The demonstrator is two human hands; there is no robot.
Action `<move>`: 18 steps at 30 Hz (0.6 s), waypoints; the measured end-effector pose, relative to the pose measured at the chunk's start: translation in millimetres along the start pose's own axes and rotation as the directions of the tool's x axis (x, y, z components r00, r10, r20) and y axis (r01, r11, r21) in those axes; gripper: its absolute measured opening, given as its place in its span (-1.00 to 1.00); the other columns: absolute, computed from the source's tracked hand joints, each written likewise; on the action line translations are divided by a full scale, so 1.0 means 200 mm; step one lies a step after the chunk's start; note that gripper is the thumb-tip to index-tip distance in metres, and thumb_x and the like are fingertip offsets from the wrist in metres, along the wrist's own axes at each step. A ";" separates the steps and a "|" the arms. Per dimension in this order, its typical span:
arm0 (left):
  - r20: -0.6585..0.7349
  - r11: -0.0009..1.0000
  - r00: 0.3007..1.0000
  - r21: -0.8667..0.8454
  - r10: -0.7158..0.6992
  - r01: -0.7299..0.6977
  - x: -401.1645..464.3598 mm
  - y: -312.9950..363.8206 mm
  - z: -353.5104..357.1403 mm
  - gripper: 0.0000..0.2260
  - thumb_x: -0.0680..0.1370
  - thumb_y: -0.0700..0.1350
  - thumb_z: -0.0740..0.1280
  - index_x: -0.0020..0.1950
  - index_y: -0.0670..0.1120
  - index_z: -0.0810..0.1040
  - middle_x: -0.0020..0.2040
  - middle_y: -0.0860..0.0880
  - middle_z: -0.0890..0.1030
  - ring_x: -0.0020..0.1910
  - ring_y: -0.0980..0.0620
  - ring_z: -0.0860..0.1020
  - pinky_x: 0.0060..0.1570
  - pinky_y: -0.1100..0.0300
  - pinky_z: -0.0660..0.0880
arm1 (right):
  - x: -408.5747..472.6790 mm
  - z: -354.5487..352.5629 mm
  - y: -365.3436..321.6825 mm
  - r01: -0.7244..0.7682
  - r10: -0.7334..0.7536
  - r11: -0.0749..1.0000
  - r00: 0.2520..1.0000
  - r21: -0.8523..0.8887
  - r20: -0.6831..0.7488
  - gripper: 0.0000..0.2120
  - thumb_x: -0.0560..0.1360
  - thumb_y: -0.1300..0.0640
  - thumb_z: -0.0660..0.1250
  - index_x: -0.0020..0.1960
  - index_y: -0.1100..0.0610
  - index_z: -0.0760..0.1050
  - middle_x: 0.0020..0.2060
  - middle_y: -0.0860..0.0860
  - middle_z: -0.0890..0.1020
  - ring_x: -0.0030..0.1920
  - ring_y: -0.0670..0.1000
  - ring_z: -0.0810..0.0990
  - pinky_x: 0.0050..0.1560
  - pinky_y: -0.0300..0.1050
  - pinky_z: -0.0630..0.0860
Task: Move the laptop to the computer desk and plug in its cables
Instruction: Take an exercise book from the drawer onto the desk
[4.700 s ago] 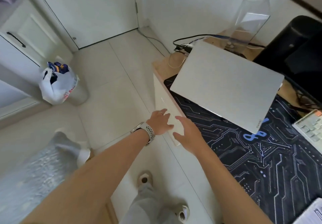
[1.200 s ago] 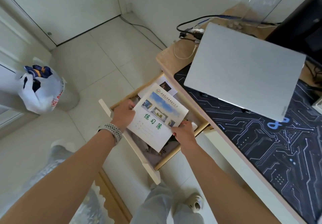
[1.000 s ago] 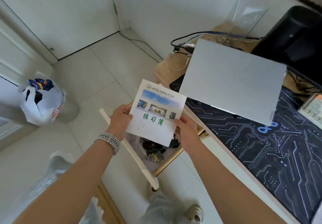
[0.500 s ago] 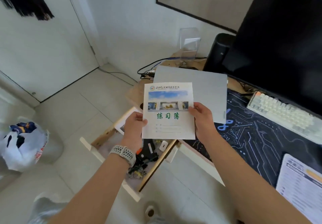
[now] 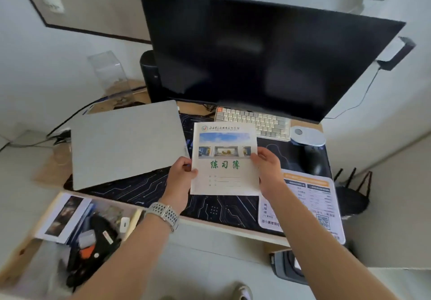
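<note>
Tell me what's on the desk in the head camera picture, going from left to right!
laptop → exercise book, held in both hands → mouse

Bright, even daylight fills the frame, with soft shadows. Faint pale reflections sit on the dark monitor (image 5: 263,59) at upper centre. Wide-angle distortion bends the edges, and everything looks slightly soft.

Desk (image 5: 233,226) bears patterned mat (image 5: 217,208), laptop (image 5: 126,143), keyboard (image 5: 254,122).
</note>
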State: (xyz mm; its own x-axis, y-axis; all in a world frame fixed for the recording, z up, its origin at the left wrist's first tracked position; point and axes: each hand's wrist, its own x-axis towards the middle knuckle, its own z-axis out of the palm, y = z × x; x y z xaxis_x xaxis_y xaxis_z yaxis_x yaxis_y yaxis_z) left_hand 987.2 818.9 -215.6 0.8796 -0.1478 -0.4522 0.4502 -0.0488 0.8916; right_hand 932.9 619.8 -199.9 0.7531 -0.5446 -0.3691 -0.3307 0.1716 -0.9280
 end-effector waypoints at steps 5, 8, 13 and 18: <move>0.113 0.995 0.993 0.099 -0.029 0.018 0.02 -0.08 0.34 -0.86 0.51 -0.39 0.26 -0.14 -0.16 0.46 0.05 -0.28 0.58 0.08 -0.23 0.58 -0.05 0.01 0.51 | 0.07 -0.36 0.05 -0.046 0.045 0.999 0.992 -0.010 -0.121 -0.81 0.53 0.19 0.23 -0.19 0.03 0.55 -0.22 0.07 0.63 -0.23 0.11 0.56 -0.17 0.04 0.54; 0.164 0.988 0.986 0.155 -0.043 0.017 0.02 -0.10 0.51 -0.86 0.50 -0.39 0.26 -0.14 -0.16 0.46 0.00 -0.21 0.60 0.03 -0.16 0.59 -0.09 0.06 0.49 | 0.09 -0.54 0.07 -0.053 0.052 0.999 0.989 -0.004 -0.137 -0.82 0.54 0.18 0.23 -0.18 0.03 0.55 -0.20 0.08 0.63 -0.22 0.11 0.56 -0.16 0.04 0.54; 0.206 0.968 0.976 0.250 -0.066 0.013 0.06 -0.19 0.74 -0.91 0.52 -0.33 0.27 -0.15 -0.18 0.45 -0.07 -0.14 0.60 -0.11 -0.05 0.55 -0.20 0.16 0.39 | 0.15 -0.77 0.13 -0.077 0.082 0.996 0.984 0.037 -0.157 -0.81 0.54 0.22 0.23 -0.16 0.04 0.56 -0.15 0.13 0.66 -0.18 0.14 0.59 -0.07 0.19 0.58; 0.206 0.937 0.973 0.348 -0.105 0.028 0.08 -0.29 0.86 -0.83 0.59 -0.15 0.23 -0.18 -0.15 0.45 -0.07 -0.14 0.61 -0.16 -0.02 0.52 -0.16 0.12 0.39 | 0.18 -0.91 0.22 -0.137 0.138 0.990 0.976 0.015 -0.167 -0.87 0.56 0.22 0.20 -0.09 0.10 0.52 -0.10 0.15 0.67 -0.15 0.16 0.63 -0.02 0.19 0.60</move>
State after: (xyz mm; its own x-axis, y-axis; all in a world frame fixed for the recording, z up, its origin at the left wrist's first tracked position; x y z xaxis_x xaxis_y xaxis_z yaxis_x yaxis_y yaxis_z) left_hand 947.9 648.7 -270.7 0.7768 -0.3421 -0.5287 0.3926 -0.3933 0.8313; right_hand 842.5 457.5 -244.3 0.5946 -0.6452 -0.4797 -0.4222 0.2572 -0.8693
